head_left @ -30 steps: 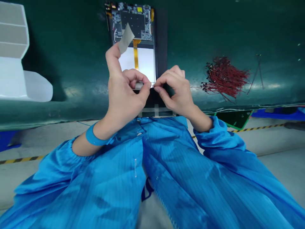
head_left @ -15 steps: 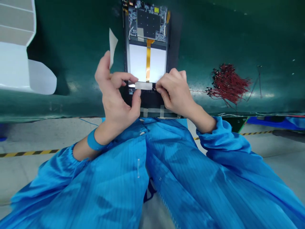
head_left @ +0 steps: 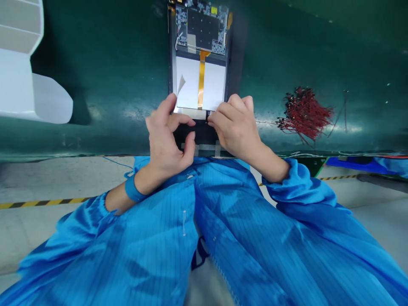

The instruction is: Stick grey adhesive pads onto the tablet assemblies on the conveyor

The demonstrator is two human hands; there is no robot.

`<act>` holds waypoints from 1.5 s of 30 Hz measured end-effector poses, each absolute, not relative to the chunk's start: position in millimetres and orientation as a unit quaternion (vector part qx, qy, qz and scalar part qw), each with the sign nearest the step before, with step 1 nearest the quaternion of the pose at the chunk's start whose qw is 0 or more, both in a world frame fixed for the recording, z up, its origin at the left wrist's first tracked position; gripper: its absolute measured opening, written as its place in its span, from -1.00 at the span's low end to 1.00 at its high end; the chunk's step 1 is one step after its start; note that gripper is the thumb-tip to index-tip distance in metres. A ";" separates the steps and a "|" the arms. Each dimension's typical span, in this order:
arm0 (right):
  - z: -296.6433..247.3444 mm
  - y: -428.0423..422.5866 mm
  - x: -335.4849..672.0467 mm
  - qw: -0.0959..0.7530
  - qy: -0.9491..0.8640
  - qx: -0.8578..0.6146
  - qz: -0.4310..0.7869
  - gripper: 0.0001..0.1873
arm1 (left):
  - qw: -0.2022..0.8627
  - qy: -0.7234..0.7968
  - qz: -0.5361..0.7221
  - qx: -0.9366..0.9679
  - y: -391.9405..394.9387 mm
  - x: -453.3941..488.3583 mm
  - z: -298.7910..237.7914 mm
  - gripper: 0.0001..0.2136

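An opened tablet-like device (head_left: 200, 63) lies back-up on the dark green table (head_left: 111, 85), showing a circuit board, a white panel and an orange flex cable. My left hand (head_left: 168, 138) is curled at the panel's lower edge. Its forefinger reaches onto a pale tape strip (head_left: 191, 111) there. A small grey tape piece (head_left: 181, 83) sticks up from a raised fingertip of that hand. My right hand (head_left: 236, 127) is bunched, its fingertips pinching down on the right end of the same strip.
A bundle of thin red wires (head_left: 304, 112) lies on the table to the right. White plastic trays (head_left: 22, 80) stand at the far left. My blue sleeves and coat fill the lower view, above a grey floor with striped tape (head_left: 38, 204).
Both hands have dropped onto the device's lower edge. The strip has gone from held between them to lying on the device. The raised left finger with the grey piece has come down.
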State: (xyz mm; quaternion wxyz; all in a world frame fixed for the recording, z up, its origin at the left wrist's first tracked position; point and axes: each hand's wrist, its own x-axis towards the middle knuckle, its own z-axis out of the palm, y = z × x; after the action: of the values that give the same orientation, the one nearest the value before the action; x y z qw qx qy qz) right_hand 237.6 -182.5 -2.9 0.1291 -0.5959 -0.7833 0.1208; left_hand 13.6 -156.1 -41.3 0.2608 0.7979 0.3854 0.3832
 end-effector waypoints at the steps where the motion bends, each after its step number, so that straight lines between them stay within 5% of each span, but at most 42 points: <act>1: -4.0 -183.3 237.5 0.142 -0.781 -0.597 0.120 -0.53 | 0.266 0.387 0.377 0.799 -156.9 14.4 -39.1 -0.33; 18: -1.3 -189.9 235.6 0.273 -0.753 -0.582 0.139 -0.61 | 0.391 0.412 0.359 0.741 -144.1 37.5 -13.2 -0.30; 34: -23.2 -188.7 239.5 0.197 -0.763 -0.597 0.150 -0.68 | 0.291 0.409 0.355 0.789 -148.1 16.9 -24.3 -0.31; 39: -18.7 -189.8 235.7 0.179 -0.762 -0.603 0.152 -0.68 | 0.265 0.393 0.318 0.821 -151.0 16.0 -30.4 -0.71; 45: -15.2 -191.5 231.5 0.164 -0.759 -0.613 0.143 -0.67 | 0.233 0.364 0.277 0.858 -148.8 19.7 -34.3 -0.66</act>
State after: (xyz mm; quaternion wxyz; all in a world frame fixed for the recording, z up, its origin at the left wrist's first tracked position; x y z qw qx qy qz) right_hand 231.5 -191.5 -15.2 0.1642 -0.6132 -0.7593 0.1429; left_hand 19.7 -148.8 -34.3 0.2334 0.8580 0.3639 0.2774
